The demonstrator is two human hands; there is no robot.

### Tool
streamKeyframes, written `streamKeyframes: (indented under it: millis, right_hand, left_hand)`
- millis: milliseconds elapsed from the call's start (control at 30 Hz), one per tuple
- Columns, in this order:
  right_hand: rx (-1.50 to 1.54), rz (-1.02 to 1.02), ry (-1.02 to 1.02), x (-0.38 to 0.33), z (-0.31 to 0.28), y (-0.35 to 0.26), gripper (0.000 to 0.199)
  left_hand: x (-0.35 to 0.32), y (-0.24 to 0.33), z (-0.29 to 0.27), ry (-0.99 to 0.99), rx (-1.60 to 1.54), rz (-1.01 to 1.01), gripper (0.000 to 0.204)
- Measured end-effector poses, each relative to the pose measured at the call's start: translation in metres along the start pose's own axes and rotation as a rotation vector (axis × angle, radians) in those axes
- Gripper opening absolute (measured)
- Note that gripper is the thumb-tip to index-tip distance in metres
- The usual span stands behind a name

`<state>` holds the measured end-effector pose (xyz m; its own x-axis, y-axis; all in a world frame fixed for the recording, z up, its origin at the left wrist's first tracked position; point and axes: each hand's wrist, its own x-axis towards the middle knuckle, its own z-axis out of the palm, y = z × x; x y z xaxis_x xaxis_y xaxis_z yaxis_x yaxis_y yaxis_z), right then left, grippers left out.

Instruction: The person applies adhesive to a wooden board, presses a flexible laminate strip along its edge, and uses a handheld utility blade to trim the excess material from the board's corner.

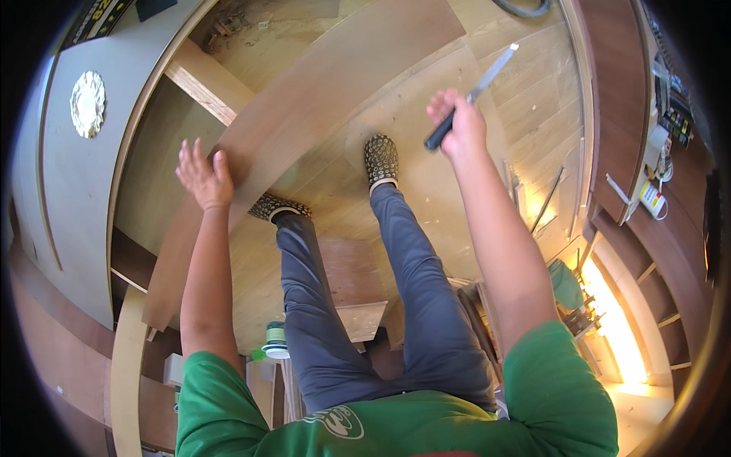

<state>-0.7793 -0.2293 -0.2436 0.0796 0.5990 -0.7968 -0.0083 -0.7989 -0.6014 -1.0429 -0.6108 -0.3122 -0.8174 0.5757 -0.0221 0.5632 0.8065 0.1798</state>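
A long, thin brown wood board (327,91) slants from the lower left up to the top middle, in front of my feet. At its left edge is my left hand (204,179), fingers stretched out and thumb apart. Whether the palm presses on the board, I cannot tell. Off to the right, clear of the board, my right hand (463,129) is closed round the black handle of a knife (493,73). Its long narrow blade points up and to the right.
A grey-topped cabinet (114,175) with open compartments borders the left, bearing a white round frilled piece (87,104). Wood strips (548,199) lie on the wooden floor (419,206). At right, a white bottle (652,199) stands on brown shelving near bright light.
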Motion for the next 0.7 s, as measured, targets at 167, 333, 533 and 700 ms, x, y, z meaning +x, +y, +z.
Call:
streamKeyframes:
  millis: [167, 333, 533, 700]
  right_hand:
    - [0.07, -0.026, 0.103, 0.095, 0.047, -0.018, 0.027]
    - [0.037, -0.001, 0.151, 0.108, 0.068, -0.038, 0.017]
    - [0.05, 0.034, 0.131, 0.115, 0.065, -0.042, 0.012]
    - [-0.117, 0.027, 0.04, 0.105, 0.03, -0.026, 0.024]
  left_hand:
    - [0.037, 0.057, 0.025, -0.059, 0.026, 0.136, 0.057]
    - [0.033, 0.06, 0.031, -0.114, 0.103, 0.107, 0.055]
    - [0.034, 0.06, 0.03, -0.123, 0.1, 0.099, 0.053]
    - [0.036, 0.061, 0.03, -0.131, 0.09, 0.103, 0.054]
